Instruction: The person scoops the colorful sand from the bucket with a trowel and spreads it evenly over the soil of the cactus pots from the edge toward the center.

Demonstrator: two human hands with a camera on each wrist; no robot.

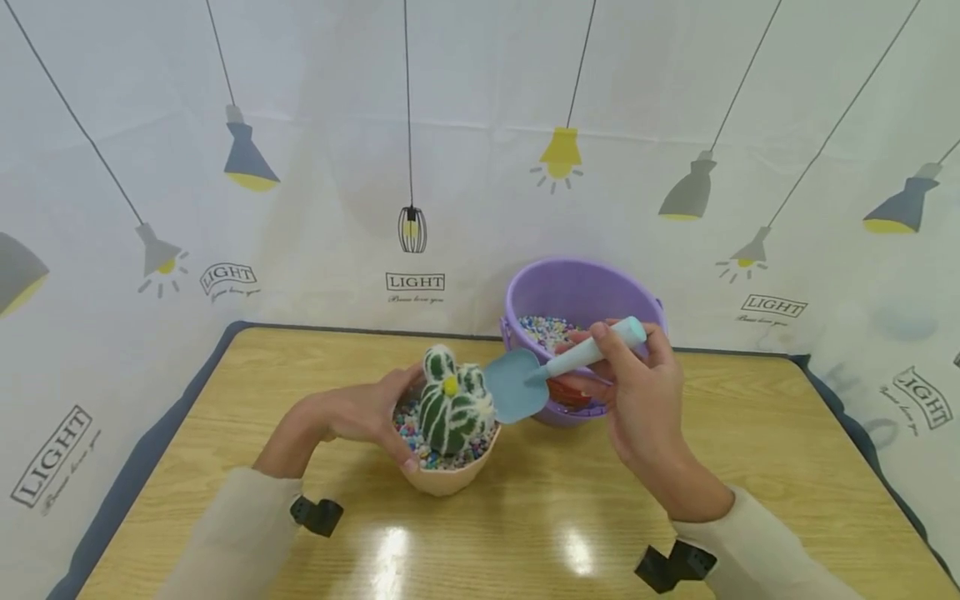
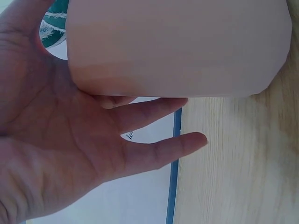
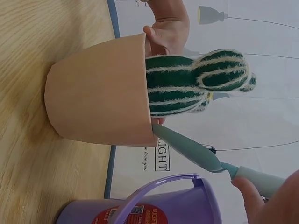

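Observation:
A peach-coloured flower pot (image 1: 447, 481) stands on the table, holding a green felt-like cactus (image 1: 442, 421) with white fuzzy stripes and a yellow flower. Multicoloured pebbles (image 1: 475, 450) surround its base. My left hand (image 1: 358, 412) grips the pot's left side, with the thumb at the rim and some fingers spread along the outside in the left wrist view. Between fingers and thumb, my right hand (image 1: 651, 398) holds a light blue toy shovel (image 1: 517, 385) by its handle. The shovel's blade tilts down, its tip right at the pot's rim beside the cactus in the right wrist view.
Behind the shovel, a purple bucket (image 1: 585, 279) with similar pebbles (image 1: 542, 328) inside stands near the table's back edge. Its handle (image 3: 133, 198) hangs down across the red label. White cloth (image 1: 322, 167) printed with lamps borders the wooden table (image 1: 300, 358).

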